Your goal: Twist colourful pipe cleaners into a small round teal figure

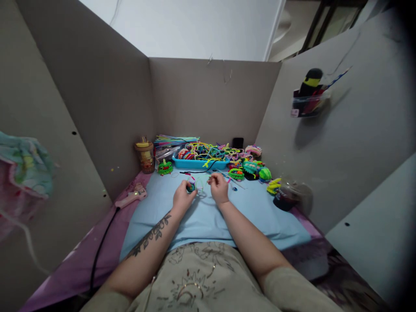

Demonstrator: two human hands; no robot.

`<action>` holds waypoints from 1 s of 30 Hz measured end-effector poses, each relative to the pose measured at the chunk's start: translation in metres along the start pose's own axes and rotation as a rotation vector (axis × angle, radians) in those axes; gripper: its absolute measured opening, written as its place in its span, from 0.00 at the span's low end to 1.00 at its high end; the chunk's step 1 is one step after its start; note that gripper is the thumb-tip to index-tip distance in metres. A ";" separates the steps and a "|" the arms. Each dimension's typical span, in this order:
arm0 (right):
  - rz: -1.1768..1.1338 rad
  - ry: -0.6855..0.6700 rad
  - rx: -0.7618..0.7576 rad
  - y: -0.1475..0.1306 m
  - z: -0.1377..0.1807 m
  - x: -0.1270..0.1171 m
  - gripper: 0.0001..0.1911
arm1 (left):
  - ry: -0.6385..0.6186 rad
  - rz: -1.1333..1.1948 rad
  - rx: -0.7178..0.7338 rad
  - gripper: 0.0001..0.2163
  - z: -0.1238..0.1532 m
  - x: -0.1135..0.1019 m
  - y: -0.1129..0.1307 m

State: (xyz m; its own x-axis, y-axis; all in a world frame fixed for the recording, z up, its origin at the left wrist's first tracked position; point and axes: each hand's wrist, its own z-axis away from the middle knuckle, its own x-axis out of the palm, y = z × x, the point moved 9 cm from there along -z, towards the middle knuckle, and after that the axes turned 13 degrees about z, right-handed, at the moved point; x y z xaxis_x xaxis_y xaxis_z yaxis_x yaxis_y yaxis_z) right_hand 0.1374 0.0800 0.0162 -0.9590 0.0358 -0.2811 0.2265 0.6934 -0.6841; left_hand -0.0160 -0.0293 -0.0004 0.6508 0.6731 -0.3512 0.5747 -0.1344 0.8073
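My left hand [184,193] is closed around a small multicoloured coiled piece [191,186], mostly blue and green, which its fingers partly hide. From this piece a thin pale-green strand [199,182] loops toward the right. At about the same height, my right hand [218,186] has its thumb and fingers pinched together near the far side of the loop. The strand appears to run into this pinch, though the tips are too small to make out fully. Both hands are just above a light-blue cloth [208,221].
A blue tray [201,164] heaped with colourful fuzzy stems stands at the back. Left are a green fuzzy frog-like figure [165,167], a lidded cup [144,156] and a pink glue gun [131,197] with a black cord. Fuzzy pieces [253,167] and a dark container [286,198] lie right.
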 end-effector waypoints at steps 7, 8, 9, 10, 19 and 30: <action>-0.079 -0.145 -0.017 -0.003 0.006 0.021 0.07 | -0.030 0.003 0.006 0.09 0.000 0.004 0.002; -0.061 -0.165 -0.028 -0.004 0.006 0.022 0.07 | -0.031 0.008 0.009 0.09 0.000 0.004 0.002; -0.037 -0.184 -0.042 -0.006 0.006 0.023 0.07 | -0.033 0.011 0.010 0.09 0.000 0.004 0.001; -0.013 -0.203 -0.061 -0.008 0.006 0.024 0.07 | -0.036 0.011 0.009 0.09 0.000 0.004 0.001; 0.090 -0.440 -0.217 -0.023 0.020 0.049 0.09 | -0.048 0.000 0.003 0.11 0.000 0.005 -0.004; 0.184 -0.549 -0.182 -0.023 0.029 0.058 0.15 | 0.043 0.069 -0.016 0.10 -0.002 -0.005 -0.005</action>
State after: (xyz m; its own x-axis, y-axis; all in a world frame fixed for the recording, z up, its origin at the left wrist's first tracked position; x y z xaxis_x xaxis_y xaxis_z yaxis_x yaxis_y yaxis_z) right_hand 0.0813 0.0449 -0.0038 -0.6679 -0.1765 -0.7231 0.3007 0.8246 -0.4791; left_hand -0.0234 -0.0306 -0.0016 0.6665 0.6934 -0.2739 0.5209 -0.1703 0.8364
